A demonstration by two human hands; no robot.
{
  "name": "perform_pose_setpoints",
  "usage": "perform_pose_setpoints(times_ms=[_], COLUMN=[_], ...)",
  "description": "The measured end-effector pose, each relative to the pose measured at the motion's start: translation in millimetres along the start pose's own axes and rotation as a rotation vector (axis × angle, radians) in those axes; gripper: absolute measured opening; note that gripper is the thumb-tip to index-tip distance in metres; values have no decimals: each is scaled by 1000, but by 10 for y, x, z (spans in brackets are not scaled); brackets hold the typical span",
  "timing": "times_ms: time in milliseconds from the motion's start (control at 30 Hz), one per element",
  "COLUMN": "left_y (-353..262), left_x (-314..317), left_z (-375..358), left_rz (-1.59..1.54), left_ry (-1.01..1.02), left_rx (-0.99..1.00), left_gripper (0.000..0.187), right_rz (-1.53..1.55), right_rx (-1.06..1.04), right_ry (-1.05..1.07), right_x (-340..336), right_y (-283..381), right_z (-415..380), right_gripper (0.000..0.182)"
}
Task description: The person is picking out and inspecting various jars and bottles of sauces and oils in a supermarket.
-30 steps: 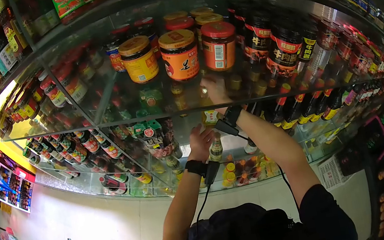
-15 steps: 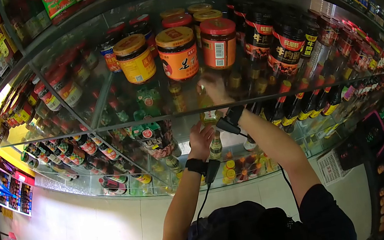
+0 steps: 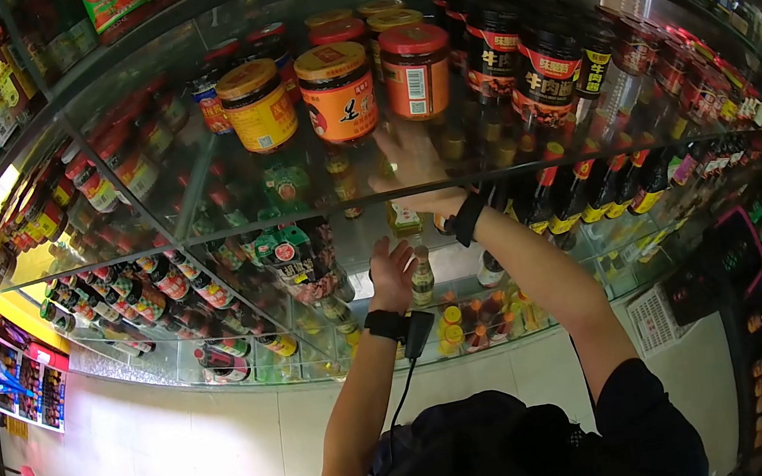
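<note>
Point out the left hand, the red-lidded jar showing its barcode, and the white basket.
Left hand (image 3: 392, 280): head view, on the palm.
Red-lidded jar (image 3: 417, 83): head view, on the barcode.
White basket (image 3: 654, 323): head view, on its gridded side.

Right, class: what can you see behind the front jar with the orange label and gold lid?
Behind the front jar is a red-lidded jar, and past that a gold lid. Whatever stands lower down there is covered by the front jar.
</note>
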State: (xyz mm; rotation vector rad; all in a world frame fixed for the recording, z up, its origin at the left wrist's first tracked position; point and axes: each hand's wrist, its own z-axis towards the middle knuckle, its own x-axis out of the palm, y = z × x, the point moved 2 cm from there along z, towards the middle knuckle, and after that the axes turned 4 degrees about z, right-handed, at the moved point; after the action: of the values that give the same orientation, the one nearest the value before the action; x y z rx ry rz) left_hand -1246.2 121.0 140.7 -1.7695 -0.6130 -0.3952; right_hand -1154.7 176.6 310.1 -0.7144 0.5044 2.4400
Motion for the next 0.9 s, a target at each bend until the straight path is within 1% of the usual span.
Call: perform_pose_setpoints(times_ms=[33, 100, 133, 200, 233, 300, 333, 400, 433, 467, 533, 567, 667, 700, 733, 767, 800, 833, 867, 900], left_y=[5, 9, 7, 2, 0, -5, -3, -20, -97, -120, -110, -11, 4, 14, 71, 134, 171, 208, 288, 311], left_x=[-4, -28, -41, -65, -70, -85, -104, -130, -72, -57, -120, -280, -398, -421, -473, -547, -583, -607, -600, -541], left_z=[-27, -82, -100, -135, -150, -181, -219, -335, -503, -590, -727, -682, -858, -922, -944, -958, -980, -986, -991, -1050], left_rz=[1, 11, 13, -42, -41, -45, -44, -69, -66, -65, -188, -183, -189, -238, -235, -248, -261, -208, -208, -205], left_ry=[1, -11, -9, -13, -12, -50, -49, 46, -39, -37, -44, -38, 3, -42, -32, -11, 9, 26, 32, -49], left_rx=[-1, 26, 26, 26, 26, 10, 11, 69, 48, 48, 65, 43, 25, 20, 10, 19, 28, 62, 49, 29], left_gripper=[61, 60, 60, 61, 61, 55, 55, 43, 32, 32, 31, 34, 40, 43, 43, 44, 44, 43, 43, 44], right_rz=[-1, -120, -121, -152, -152, -123, -124, -15, -16, 32, 73, 86, 111, 135, 154, 169, 158, 203, 249, 245], right_rx=[2, -145, -145, -145, -144, -223, -223, -271, -270, -235, -186, -157, -76, -31, 14, 68, 77, 150, 222, 265], right_ry=[0, 56, 54, 144, 142, 179, 178, 206, 205, 214, 215, 212, 203, 189, 177, 152, 150, 81, 15, -59], right_x=[-38, -110, -154, -205, -210, -200, -181, -101, -60, -14, 36, 42, -3, -21, -58, -124, -170, -233, -306, -374], right_y=[43, 173, 223, 324, 363, 467, 517, 630, 679, 720, 773, 782, 817, 810, 794, 791, 766, 717, 673, 627], right_z=[-28, -83, -85, -84, -96, -140, -189, -346, -425, -508, -647, -711, -901, -972, -1051, -1133, -1224, -1321, -1441, -1565], right_gripper=[67, 73, 73, 70, 70, 69, 69, 64, 64, 62, 59, 57, 55, 55, 55, 51, 51, 49, 47, 43])
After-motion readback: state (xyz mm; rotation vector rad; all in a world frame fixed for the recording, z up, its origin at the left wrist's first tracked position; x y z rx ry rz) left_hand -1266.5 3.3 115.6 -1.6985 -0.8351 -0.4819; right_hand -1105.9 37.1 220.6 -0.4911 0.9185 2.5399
